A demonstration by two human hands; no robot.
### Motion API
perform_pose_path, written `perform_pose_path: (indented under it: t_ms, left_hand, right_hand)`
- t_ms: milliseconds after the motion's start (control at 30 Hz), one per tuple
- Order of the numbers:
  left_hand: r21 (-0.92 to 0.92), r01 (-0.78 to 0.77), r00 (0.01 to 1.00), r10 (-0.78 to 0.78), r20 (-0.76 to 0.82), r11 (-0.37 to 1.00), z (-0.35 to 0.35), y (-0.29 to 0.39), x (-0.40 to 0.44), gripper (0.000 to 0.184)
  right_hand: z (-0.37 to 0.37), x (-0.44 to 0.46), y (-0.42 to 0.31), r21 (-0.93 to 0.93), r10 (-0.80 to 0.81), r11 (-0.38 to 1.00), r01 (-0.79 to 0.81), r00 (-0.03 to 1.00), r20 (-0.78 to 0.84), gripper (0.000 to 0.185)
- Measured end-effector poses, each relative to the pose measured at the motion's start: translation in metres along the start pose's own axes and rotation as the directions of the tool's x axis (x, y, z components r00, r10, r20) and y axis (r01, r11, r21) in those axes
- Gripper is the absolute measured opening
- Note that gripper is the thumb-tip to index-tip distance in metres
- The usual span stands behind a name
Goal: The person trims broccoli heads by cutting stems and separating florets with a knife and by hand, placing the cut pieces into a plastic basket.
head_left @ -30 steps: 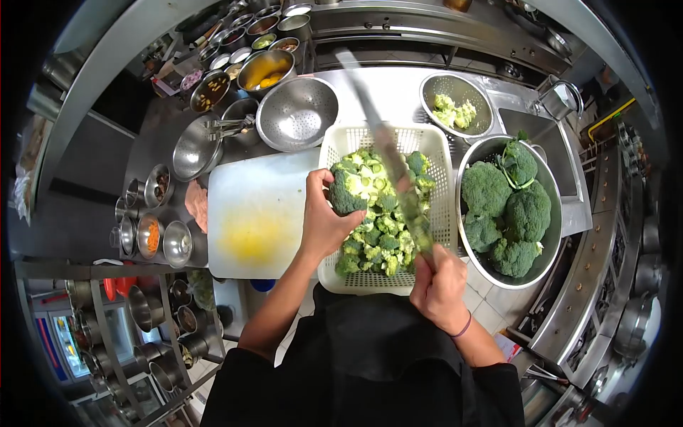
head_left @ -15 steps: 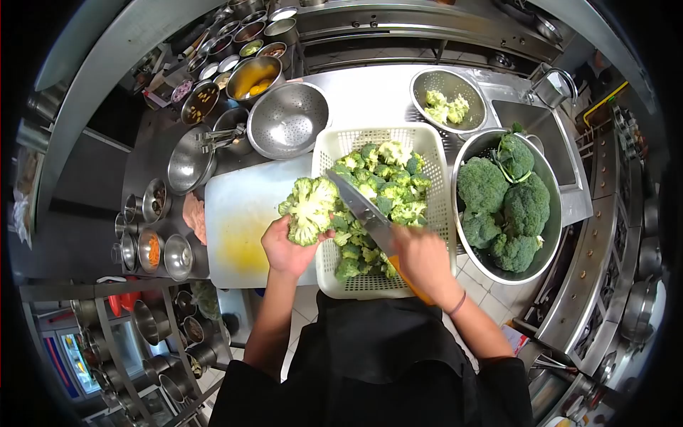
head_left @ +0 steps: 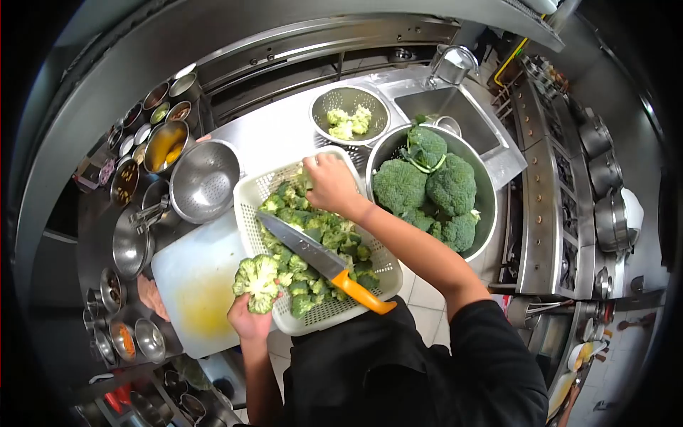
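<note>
My left hand (head_left: pixel 249 320) holds a trimmed broccoli head (head_left: pixel 257 282), cut side up, at the near left of a white plastic basket (head_left: pixel 245 213). Cut broccoli florets (head_left: pixel 334 231) fill much of this basket. Across them lies a chef's knife (head_left: pixel 306 249) with an orange handle, out of both hands. At the basket's far end, my right hand (head_left: pixel 331 183) has its fingers closed on a pale broccoli floret (head_left: pixel 306 179), mostly covered by the hand.
A steel bowl (head_left: pixel 489 206) of whole broccoli heads stands right of the basket. Behind is a colander (head_left: pixel 321 128) with pale pieces, beside the sink (head_left: pixel 455 107). To the left are a cutting board (head_left: pixel 174 267), an empty colander (head_left: pixel 206 178) and several ingredient bowls.
My right hand has let go of the knife, leaving it on the florets, and has reached to the basket's far end. The view has turned; my left hand still holds the broccoli head.
</note>
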State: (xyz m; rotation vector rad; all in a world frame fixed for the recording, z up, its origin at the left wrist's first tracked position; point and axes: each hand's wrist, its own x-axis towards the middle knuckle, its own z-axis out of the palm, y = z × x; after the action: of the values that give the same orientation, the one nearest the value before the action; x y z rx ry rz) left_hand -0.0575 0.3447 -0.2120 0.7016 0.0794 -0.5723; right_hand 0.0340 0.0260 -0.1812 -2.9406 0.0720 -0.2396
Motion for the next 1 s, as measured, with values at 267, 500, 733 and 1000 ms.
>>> perform_pose_path:
  t_ms: [267, 500, 733, 1000]
  left_hand:
    - [-0.007, 0.066, 0.998, -0.066, -0.005, 0.998, 0.019, -0.004, 0.018, 0.062]
    - [0.126, -0.118, 0.992, 0.111, 0.065, 0.985, 0.033, 0.006, 0.017, 0.059]
    - [-0.045, -0.155, 0.988, 0.155, 0.002, 0.987, 0.028, 0.016, 0.011, 0.058]
    - [0.39, -0.288, 0.938, 0.34, -0.07, 0.875, 0.026, 0.02, 0.023, 0.066]
  right_hand:
    - [-0.08, 0.044, 0.104, 0.233, 0.217, 0.964, -0.126, 0.879, -0.423, 0.053]
    - [-0.076, -0.105, -0.012, 0.386, -0.057, 0.919, 0.082, 0.996, -0.076, 0.036]
    - [-0.007, -0.2, -0.058, 0.309, 0.023, 0.94, -0.143, 0.932, 0.362, 0.073]
    - [-0.053, -0.192, -0.032, 0.505, 0.165, 0.796, -0.333, 0.923, 0.348, 0.06]
